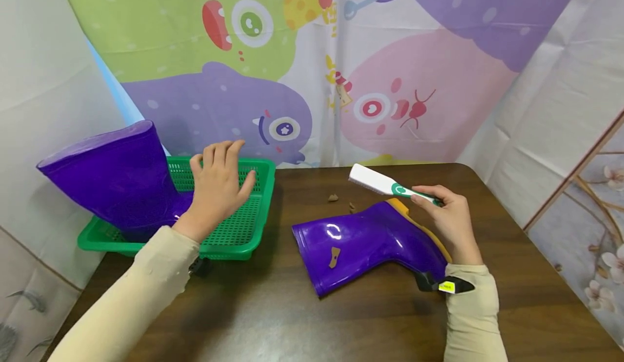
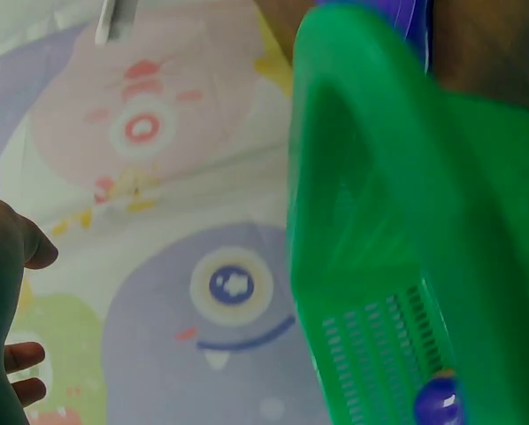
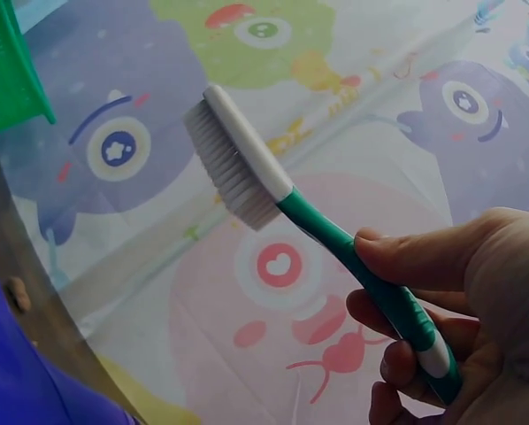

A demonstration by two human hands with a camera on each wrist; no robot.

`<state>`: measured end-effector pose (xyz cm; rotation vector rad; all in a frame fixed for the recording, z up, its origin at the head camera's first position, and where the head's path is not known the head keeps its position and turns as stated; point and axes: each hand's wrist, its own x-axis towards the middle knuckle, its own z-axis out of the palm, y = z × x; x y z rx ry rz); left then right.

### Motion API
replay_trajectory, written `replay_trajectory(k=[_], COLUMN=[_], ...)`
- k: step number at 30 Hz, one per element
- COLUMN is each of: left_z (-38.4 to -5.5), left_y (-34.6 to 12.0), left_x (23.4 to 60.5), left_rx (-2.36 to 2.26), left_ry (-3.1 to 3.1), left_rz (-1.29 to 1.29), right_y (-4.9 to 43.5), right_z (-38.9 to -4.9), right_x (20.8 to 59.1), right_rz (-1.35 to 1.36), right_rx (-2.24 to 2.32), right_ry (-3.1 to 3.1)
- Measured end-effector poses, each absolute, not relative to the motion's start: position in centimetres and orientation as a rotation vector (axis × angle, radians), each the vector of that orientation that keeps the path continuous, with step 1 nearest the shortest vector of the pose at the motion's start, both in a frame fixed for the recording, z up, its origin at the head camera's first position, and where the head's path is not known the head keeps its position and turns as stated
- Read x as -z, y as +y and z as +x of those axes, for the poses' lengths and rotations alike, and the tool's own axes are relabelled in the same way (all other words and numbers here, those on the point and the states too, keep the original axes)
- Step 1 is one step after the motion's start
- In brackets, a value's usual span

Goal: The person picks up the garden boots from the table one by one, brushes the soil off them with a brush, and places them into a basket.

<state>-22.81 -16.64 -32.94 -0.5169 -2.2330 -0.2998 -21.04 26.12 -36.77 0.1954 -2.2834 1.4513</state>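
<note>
My right hand (image 1: 450,218) grips a scrubbing brush (image 3: 242,150) by its green and white handle, bristles facing away from the palm in the right wrist view. Below it on the table lies a purple rubber boot (image 1: 361,243) on its side, its yellow sole (image 1: 419,226) turned toward that hand. A brown scrap (image 1: 334,257) rests on the boot's shaft. With fingers spread and holding nothing, my left hand (image 1: 216,180) hovers over a green basket (image 1: 265,199). Another purple boot (image 1: 117,175) stands tilted in the basket's left part, its toe partly hidden behind the left hand.
Small brown bits (image 1: 333,198) lie on the wooden table (image 1: 370,324) beyond the lying boot. Behind the table hangs a cartoon-print curtain (image 1: 317,123), with pale fabric at both sides. The basket sits at the table's left back edge.
</note>
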Motion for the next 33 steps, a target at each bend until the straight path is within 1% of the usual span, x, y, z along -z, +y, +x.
replay_trajectory(k=[7, 17, 33], left_z=[-22.1, -19.9, -19.2], left_y=[-14.0, -9.9, -7.0], left_x=[34.3, 36.2, 40.2], left_rx=[0.293, 0.286, 0.181], left_ry=[-2.27, -2.431, -2.532], left_rz=[-0.586, -0.708, -0.763], right_y=[26.6, 26.9, 28.1], right_z=[-21.1, -21.1, -21.2], right_x=[37.1, 37.3, 37.3], right_rz=[0.218, 0.222, 0.115], right_rx=[-1.378, -1.362, -1.329], right_ry=[-2.266, -2.246, -2.23])
